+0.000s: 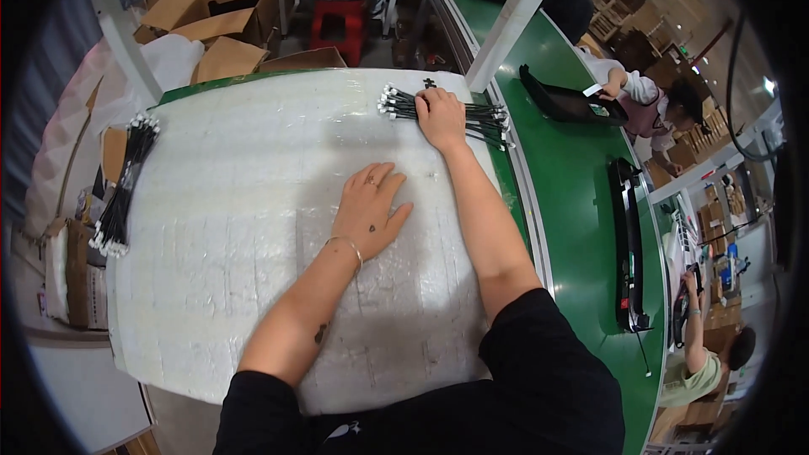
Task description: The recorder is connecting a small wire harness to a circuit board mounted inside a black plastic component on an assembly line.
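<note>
My right hand [441, 116] reaches to the far right of the white padded table [236, 227] and rests on a bundle of black cables with white connector ends [484, 118], fingers curled over the wires. My left hand [369, 211] lies flat and empty on the table's middle, fingers spread, a thin bracelet on the wrist. A second bundle of black cables with white ends [125, 185] lies along the table's left edge, far from both hands.
A green conveyor belt [581, 202] runs along the right with black flat devices [628, 244] on it. Other people work beyond it at the right. Open cardboard boxes [223, 21] and a person on a red stool [339, 21] are behind the table. A white post [514, 17] stands at the table's far right corner.
</note>
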The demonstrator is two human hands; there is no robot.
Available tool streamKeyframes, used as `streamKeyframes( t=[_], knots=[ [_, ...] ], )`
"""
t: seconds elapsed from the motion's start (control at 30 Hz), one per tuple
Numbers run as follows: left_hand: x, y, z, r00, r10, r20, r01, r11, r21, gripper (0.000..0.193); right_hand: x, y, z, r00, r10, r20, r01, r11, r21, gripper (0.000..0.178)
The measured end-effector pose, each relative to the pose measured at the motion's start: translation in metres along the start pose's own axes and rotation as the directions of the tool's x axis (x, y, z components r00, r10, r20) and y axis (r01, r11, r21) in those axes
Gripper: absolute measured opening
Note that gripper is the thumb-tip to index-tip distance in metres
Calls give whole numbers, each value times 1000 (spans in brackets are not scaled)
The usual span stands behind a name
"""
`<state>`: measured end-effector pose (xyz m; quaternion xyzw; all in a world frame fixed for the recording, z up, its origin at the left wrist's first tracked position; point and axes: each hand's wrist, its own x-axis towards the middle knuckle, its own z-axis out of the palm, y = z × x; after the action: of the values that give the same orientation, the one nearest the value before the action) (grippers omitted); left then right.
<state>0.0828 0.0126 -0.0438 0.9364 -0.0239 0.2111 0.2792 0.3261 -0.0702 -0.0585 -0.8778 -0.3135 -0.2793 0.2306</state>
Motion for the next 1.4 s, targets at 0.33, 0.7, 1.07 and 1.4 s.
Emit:
streamKeyframes(
  t=[0.33,0.7,1.07,1.4],
  knots=[
    [7,-1,-3,1000,-27,-16,26,997,-78,37,0,-10,-31,933,82,351,-165,963,213,16],
    [6,-1,-2,996,-58,-65,43,978,-203,38,-23,-53,-80,841,-339,-422,414,905,98,15],
    [5,-12,-1,980,-105,-166,50,951,-306,27,-20,-118,-135,870,-17,-492,370,683,629,13],
    [18,-32,15,972,-228,-58,112,664,-739,27,-112,-73,-110,927,-301,-224,355,896,264,22]
  ],
)
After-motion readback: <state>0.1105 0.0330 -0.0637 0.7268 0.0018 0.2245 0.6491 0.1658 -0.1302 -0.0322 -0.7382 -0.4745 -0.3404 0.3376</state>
